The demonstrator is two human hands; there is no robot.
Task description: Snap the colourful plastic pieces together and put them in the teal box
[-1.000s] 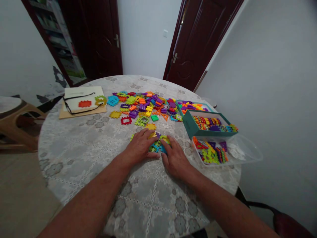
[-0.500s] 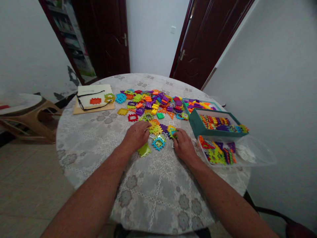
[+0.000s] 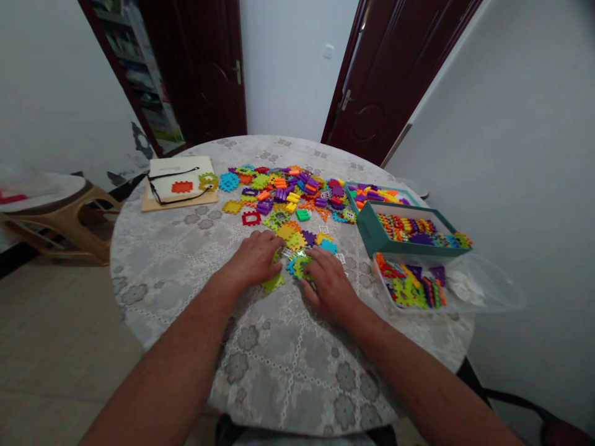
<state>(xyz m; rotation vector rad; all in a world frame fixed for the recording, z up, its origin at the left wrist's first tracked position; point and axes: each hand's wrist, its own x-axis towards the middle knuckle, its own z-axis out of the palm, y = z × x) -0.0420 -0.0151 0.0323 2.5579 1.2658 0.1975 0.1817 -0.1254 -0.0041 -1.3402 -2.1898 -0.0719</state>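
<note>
My left hand (image 3: 255,258) rests low over the tabletop, fingers bent and thumb apart from them. A lime green notched tile (image 3: 274,284) sticks out from beneath it, and a bit of lime shows between thumb and fingers. My right hand (image 3: 329,284) has its fingertips and thumb about a blue and lime ring-shaped tile (image 3: 297,265), covering part of it. Just beyond the hands lie yellow tiles (image 3: 292,236), a purple tile (image 3: 308,238) and a light blue tile (image 3: 328,246). A white grid piece (image 3: 341,258) lies beside the right hand.
A heap of plastic building pieces (image 3: 283,192) spreads across the table's middle. Right of it stand a green box (image 3: 367,232) with rows of pieces and a clear plastic tub (image 3: 493,297). Glasses (image 3: 179,202) lie on a board (image 3: 149,203) at left.
My right hand has moved left and nearer, from the blue and yellow tiles to the blue and lime one. The light blue tile now lies free. My left hand has barely shifted.
</note>
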